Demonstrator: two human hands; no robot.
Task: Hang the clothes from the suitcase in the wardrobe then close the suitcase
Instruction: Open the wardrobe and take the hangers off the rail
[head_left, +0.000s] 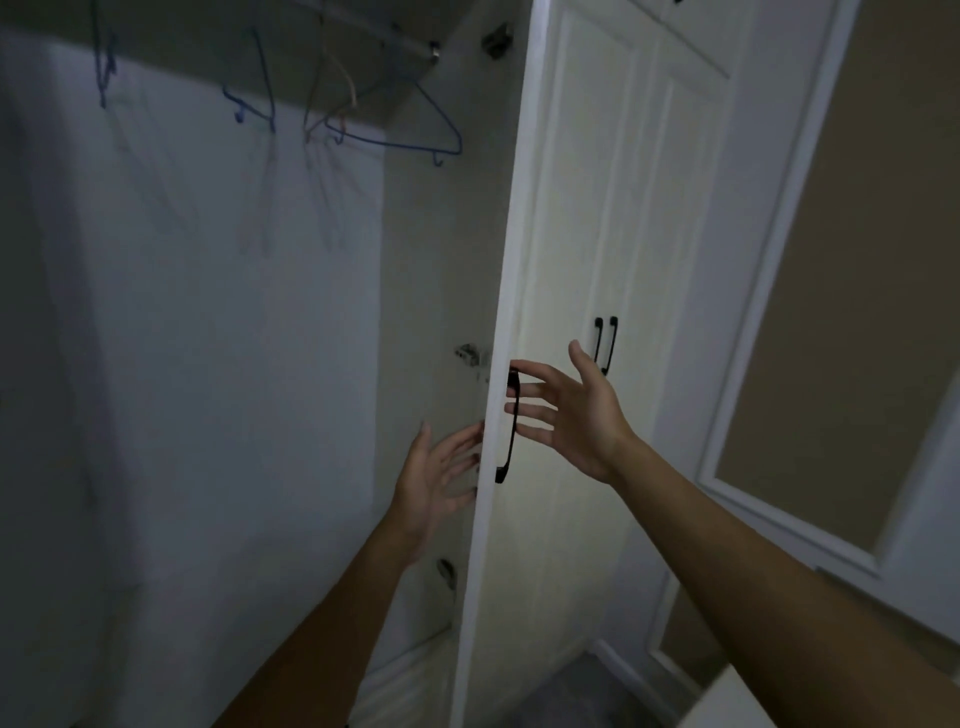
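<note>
The wardrobe stands open, its dim inside (208, 338) bare of clothes. Several empty wire hangers (395, 130), blue and pale, hang from the rail at the top. The open white wardrobe door (498, 312) is seen edge-on, with a black handle (509, 431) on its outer face. My left hand (436, 478) is spread flat just inside the door's edge, fingers straight. My right hand (566, 410) is open on the outer side, its fingertips at the black handle. No suitcase and no clothes are in view.
A second white wardrobe door (623, 234) with two black handles (605, 343) is shut to the right. A beige panelled wall (841, 312) lies further right. Grey floor (566, 691) shows at the bottom.
</note>
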